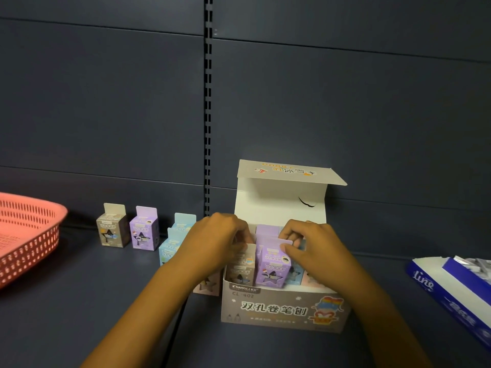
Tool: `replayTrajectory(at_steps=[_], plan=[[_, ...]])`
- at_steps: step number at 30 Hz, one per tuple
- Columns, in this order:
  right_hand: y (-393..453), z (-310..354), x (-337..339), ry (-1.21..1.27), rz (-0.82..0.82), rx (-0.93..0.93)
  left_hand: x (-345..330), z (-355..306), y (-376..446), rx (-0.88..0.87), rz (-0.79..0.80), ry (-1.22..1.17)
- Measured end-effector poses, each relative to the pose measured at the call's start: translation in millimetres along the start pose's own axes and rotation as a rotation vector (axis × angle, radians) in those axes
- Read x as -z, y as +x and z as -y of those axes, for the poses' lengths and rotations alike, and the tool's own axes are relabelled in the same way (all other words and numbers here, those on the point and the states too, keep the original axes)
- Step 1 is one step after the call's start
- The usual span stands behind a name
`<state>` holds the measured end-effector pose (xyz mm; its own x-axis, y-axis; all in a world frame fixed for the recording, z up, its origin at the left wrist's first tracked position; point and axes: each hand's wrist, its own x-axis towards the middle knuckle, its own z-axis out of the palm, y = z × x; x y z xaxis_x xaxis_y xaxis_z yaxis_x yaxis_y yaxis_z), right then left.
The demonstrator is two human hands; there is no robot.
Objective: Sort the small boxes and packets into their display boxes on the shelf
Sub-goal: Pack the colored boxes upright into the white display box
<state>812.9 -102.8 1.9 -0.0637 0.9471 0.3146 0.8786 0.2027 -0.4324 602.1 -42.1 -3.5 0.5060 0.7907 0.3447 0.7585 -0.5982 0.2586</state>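
Hands at the open display box (pixel 281 309) on the dark shelf (pixel 79 301), lid flap folded up against the back panel.
Bare shelf lies in front of the box and between it and the pink basket (pixel 29 235) at the left edge; a blue-and-white carton (pixel 449 285) sits at the right edge. Inside the display box stand small boxes, a grey one (pixel 240 269) and a purple one (pixel 272 269) in front. Loose on the shelf to the left stand a grey small box (pixel 111 229), a purple small box (pixel 144 232) and two blue small boxes (pixel 170 248). Left hand (pixel 215 240) curls its fingers on the grey box's top flap; right hand (pixel 310 245) pinches the purple one's flap.
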Motion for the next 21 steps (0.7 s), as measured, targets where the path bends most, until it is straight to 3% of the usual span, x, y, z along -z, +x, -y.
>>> replayTrajectory(at_steps=[9, 21], plan=[[2.7, 4.0, -3.1, -0.025, 0.045, -0.016, -2.2, 6.0, -2.0, -0.021, 0.016, -0.006], [10.2, 10.3, -17.7, -0.170, 0.085, 0.000, 9.1, 35.9, -24.6, 0.103, -0.209, 0.001]])
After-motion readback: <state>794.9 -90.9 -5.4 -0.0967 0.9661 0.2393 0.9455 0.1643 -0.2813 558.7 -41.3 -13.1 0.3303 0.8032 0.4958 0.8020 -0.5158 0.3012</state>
